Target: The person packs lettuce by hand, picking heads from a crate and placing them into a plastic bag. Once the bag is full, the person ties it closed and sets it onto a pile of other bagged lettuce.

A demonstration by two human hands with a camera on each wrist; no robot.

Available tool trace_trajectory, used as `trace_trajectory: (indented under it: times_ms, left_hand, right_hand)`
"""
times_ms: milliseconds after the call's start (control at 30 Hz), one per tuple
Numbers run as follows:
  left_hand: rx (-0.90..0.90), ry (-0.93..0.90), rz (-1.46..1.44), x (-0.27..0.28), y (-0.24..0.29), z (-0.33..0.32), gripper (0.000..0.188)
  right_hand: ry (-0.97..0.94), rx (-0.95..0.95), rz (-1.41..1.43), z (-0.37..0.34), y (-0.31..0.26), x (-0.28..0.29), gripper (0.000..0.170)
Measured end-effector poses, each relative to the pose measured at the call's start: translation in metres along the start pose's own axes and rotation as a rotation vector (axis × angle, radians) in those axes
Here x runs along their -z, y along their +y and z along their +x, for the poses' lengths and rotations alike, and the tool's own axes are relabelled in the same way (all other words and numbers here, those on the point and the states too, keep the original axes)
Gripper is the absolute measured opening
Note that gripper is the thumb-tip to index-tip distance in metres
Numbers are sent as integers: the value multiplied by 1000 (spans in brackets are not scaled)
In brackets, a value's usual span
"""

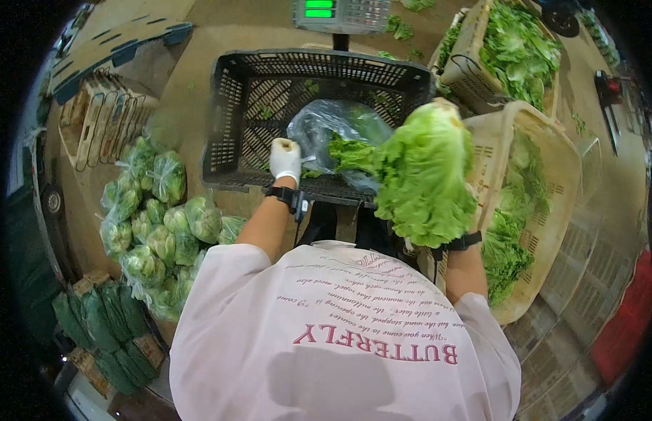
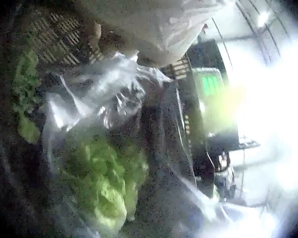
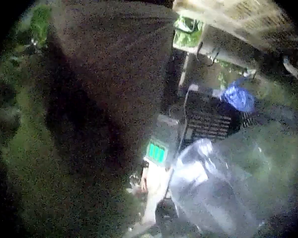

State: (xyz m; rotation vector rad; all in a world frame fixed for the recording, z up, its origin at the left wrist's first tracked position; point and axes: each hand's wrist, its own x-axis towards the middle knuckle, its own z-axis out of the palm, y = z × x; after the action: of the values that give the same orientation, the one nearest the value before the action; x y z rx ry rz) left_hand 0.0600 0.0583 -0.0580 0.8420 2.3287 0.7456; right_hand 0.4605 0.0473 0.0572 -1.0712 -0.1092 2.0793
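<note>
My left hand [image 1: 285, 158], in a white glove, has its fingers curled and pinches the edge of a clear plastic bag [image 1: 313, 123]. The bag lies inside a black plastic crate [image 1: 231, 133]. At the bag's right side a large green lettuce head [image 1: 430, 175] is held up, its pale stem end away from me and its leaves reaching toward the bag. My right hand is behind the lettuce and almost wholly hidden; the black wrist band [image 1: 466, 242] shows below the leaves. In the left wrist view, green leaves [image 2: 107, 188] show through the bag [image 2: 84, 94].
A scale with a green display [image 1: 319, 8] stands beyond the crate. At the right are pale crates [image 1: 491, 165] with loose lettuce [image 1: 519, 49]. Bagged lettuce heads [image 1: 164, 231] are piled at the left, near stacked crates [image 1: 105, 116] and dark green bundles [image 1: 105, 323].
</note>
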Motion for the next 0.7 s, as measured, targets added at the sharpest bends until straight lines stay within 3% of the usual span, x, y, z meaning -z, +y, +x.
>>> trace_trajectory:
  times_ms: [33, 67, 133, 167, 200, 233, 267, 333, 367, 433, 467, 533, 600, 633, 667, 700]
  left_hand:
    - [-17, -67, 6, 1, 5, -6, 26]
    - [-39, -104, 79, 1, 14, -14, 47]
    - [-95, 293, 353, -21, 13, -15, 79]
    - [224, 111, 143, -33, -3, 0, 86]
    - [538, -75, -75, -53, -29, 21, 95]
    - [507, -222, -242, -63, -56, 39, 64]
    - [467, -366, -410, -66, -73, 48, 37]
    - [486, -229, -677, -36, -49, 37, 13]
    - [491, -289, -854, -25, -46, 34, 16]
    - [398, -369, -882, 11, -34, 17, 22]
    - [366, -400, -924, 28, -27, 10, 23]
    - [274, -560, -1066, 58, -19, 3, 29]
    - [378, -801, -1279, 85, 9, -12, 30]
    - [270, -881, -1363, 84, 7, -14, 31]
    - [271, -878, -1365, 81, 5, -11, 31]
    - [226, -631, -1345, 83, 12, -10, 32]
  right_hand:
    - [-37, -31, -44, 9, 6, -17, 69]
    - [-86, -64, -87, 19, 10, -34, 69]
    - [-311, -86, -195, 43, 18, -71, 56]
    - [-309, -95, -203, 58, 23, -82, 56]
    - [-427, -128, -344, 75, 26, -93, 64]
    - [-547, -163, -485, 89, 31, -105, 74]
    - [-521, -292, -404, 95, 34, -125, 87]
    - [-652, -288, -768, 132, 39, -141, 84]
    - [-635, -365, -949, 153, 39, -144, 82]
    - [-605, -480, -1326, 189, 41, -158, 80]
    - [-689, -359, -1592, 210, 44, -159, 83]
    - [-613, -342, -2083, 229, 55, -174, 82]
    - [-601, -302, -2489, 228, 74, -196, 76]
    - [-546, -142, -2572, 223, 87, -196, 74]
    - [-492, -156, -2646, 221, 99, -199, 74]
    - [-518, -7, -2655, 213, 106, -196, 74]
